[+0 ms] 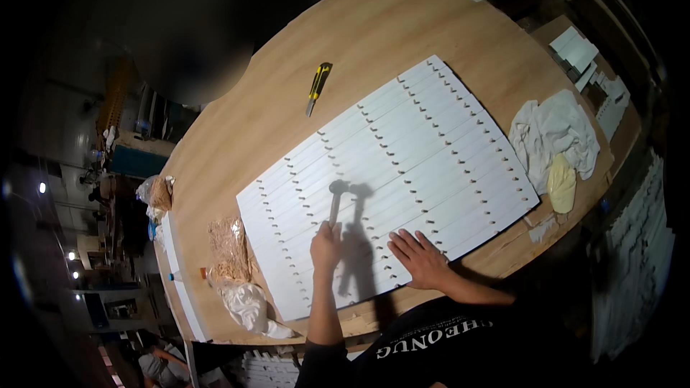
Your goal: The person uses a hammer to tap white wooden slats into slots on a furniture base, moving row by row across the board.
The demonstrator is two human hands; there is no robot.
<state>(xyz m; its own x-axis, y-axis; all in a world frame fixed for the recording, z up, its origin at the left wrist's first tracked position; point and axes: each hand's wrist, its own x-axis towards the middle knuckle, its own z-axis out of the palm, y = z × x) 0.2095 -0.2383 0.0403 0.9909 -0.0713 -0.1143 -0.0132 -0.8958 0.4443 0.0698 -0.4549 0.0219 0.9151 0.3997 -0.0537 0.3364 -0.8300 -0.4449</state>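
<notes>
**Hammer raised over white slats**

Near the worktop's (237, 122) left edge lie clear bags of wooden pieces (228, 250). The left hand (325, 244) is closed round a hammer (336, 197), its head above the white notched slats (402, 165). The right hand (419, 257) presses flat, fingers spread, holding nothing, on the slats' near edge. Crumpled rags (553, 133) sit by the right edge.

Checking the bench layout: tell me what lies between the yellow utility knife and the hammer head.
In the head view, bare wooden tabletop, then white slats up to the hammer in the left hand.
</notes>
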